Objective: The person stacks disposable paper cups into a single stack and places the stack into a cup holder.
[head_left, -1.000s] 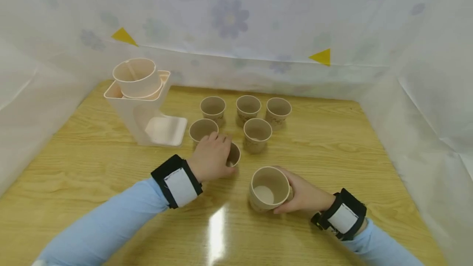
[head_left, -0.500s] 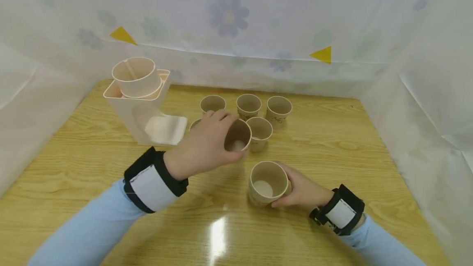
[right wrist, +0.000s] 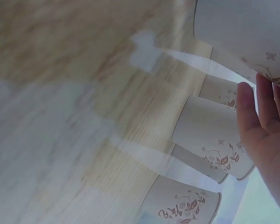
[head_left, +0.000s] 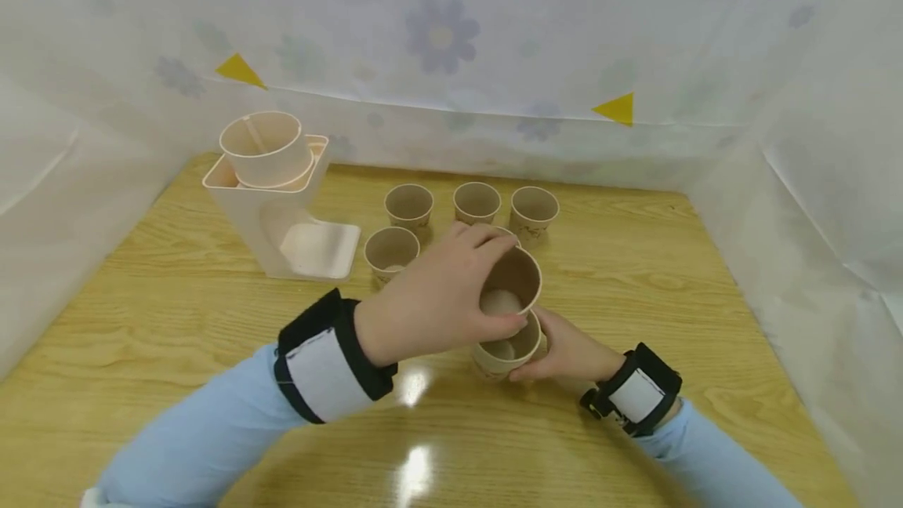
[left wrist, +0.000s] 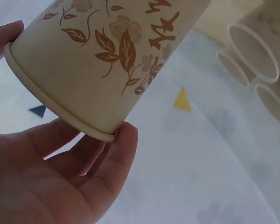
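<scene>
My left hand [head_left: 440, 292] grips a beige paper cup [head_left: 524, 277] by its rim, thumb on the near side and fingers on the far side. In the left wrist view this paper cup [left wrist: 84, 70] shows a brown leaf-and-flower print. It hangs tilted just above a second paper cup [head_left: 494, 365], overlapping its mouth in the head view. My right hand [head_left: 573, 347] holds that second cup from the right side; in the right wrist view the fingers [right wrist: 247, 109] lie against the side of the paper cup [right wrist: 242, 32].
Three paper cups stand in a back row, the middle paper cup [head_left: 476, 202] among them. Another cup [head_left: 392, 249] stands left of my left hand, and one is mostly hidden behind it. A cream-coloured dispenser-like stand [head_left: 264, 218] with a round container is at the left.
My left hand has lifted a cup from the group and carried it right, over the cup in my right hand. The right hand has shifted slightly away from me with its cup.
</scene>
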Demonstrator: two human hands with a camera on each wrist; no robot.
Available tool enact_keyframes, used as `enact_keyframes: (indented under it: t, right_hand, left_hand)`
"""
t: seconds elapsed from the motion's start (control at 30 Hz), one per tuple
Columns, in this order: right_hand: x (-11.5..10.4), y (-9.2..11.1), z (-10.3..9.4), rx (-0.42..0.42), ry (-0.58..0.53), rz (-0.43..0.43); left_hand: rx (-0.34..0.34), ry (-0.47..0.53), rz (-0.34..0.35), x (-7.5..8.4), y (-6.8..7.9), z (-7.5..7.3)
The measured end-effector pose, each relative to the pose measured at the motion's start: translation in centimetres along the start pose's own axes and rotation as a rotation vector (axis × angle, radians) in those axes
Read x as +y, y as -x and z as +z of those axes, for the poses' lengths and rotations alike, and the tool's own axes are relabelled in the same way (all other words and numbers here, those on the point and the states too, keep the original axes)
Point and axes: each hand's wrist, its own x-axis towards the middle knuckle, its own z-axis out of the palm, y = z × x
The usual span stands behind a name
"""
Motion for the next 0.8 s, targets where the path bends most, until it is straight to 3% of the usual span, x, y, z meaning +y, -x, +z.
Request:
enact_keyframes:
  t: [0.13, 0.33, 0.53, 0.8]
  right_hand:
    - [-0.1, 0.1, 0.0, 0.003, 0.009, 0.016]
    - [-0.2, 0.0, 0.0, 0.01, -0.004, 0.022]
    - [-0.4, 0.1, 0.0, 0.0, -0.048, 0.031]
    - [-0.2, 0.2, 0.1, 0.018, -0.012, 0.032]
  left_hand:
    - [-0.057, -0.017, 0.021, 0.0, -0.3, 1.8]
    - [-0.143, -0.033, -0.008, -0.2, -0.3, 3.7]
    - [-0.145, -0.092, 0.021, -0.4, -0.4, 5.0]
    - [-0.16, -0.103, 0.019, -0.7, -0.3, 6.1]
